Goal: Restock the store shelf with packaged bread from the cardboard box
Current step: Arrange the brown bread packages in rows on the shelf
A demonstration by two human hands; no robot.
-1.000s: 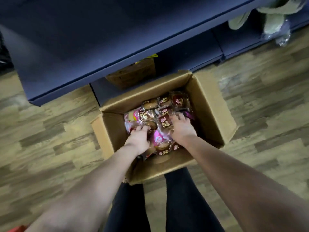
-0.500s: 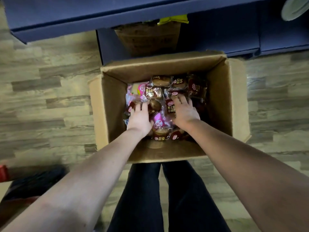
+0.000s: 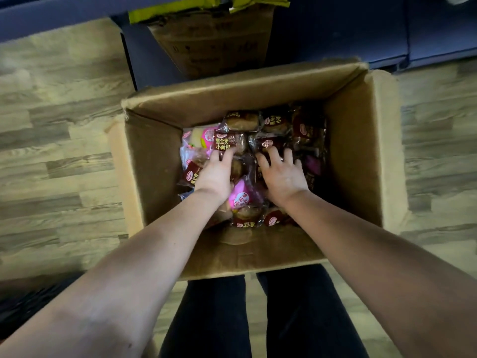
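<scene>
Crinkly dark-red and pink film packets of small bread [image 3: 275, 122] lie heaped in the open brown cardboard box [image 3: 152, 164], surely light, squashy and slippery, best pinched by their sealed ends, with the right hand [image 3: 282, 174] resting on those at three o'clock, its grip spread, and the left hand [image 3: 215, 174] at nine, its grip unclear.

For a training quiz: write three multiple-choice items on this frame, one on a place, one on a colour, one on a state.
1. The left hand is: A on the shelf; B in the box; C on the floor.
2. The packet between the wrists is: A pink; B blue; C green.
3. The right hand is: A a fist; B spread on packets; C lifting one.
B: box walls surround it. A: its wrapper is bright pink. B: its fingers fan out flat.
</scene>
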